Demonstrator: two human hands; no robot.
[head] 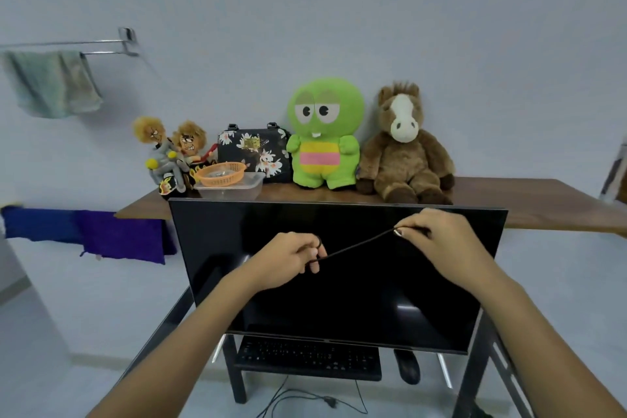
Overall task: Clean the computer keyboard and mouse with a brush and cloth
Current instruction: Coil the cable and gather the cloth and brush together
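A thin black cord (356, 247) is stretched taut between my two hands in front of the dark monitor (339, 299). My left hand (291, 260) holds its lower end, looped around the fingers. My right hand (437, 241) pinches the upper end between thumb and fingertips. Below the monitor, a black keyboard (307, 357) lies on a low shelf, with a black mouse (408, 366) beside it on the right. No brush is visible. A greenish cloth (54, 83) hangs on a wall rail at the far left.
Behind the monitor, a wooden tabletop (543, 204) carries plush toys, a floral bag (252, 153), an orange basket (220, 173) and a clear tub. A cable (305, 399) trails on the floor under the shelf. Blue and purple fabric (84, 234) hangs at left.
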